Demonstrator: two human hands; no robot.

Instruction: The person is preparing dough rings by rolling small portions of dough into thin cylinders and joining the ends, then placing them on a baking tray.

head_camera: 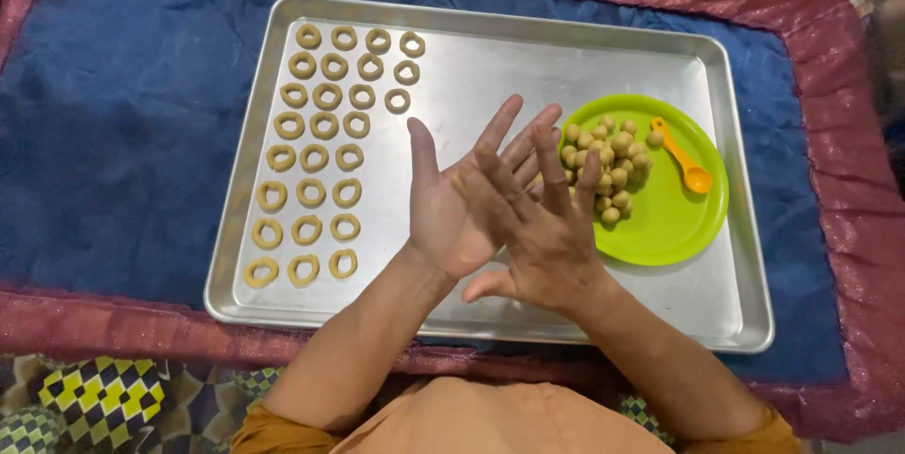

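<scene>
1. Head view: the left hand (451, 201) is held palm up over a rectangular silver metal baking tray (471, 67), fingers spread.
2. The right hand (539, 228) is laid palm down across it, fingers splayed; whether anything is pressed between the palms cannot be told.
3. Pale tan dough rings (320, 124) are laid in rows on the tray's left part.
4. A round lime-green plastic plate (674, 218) sits on the tray's right part, just beyond the fingertips.
5. Small tan dough balls (613, 162) are heaped on the plate, with a small orange plastic spoon (683, 157) beside them.
6. A blue cloth with a dark red border (123, 115) is spread beneath the tray.
</scene>
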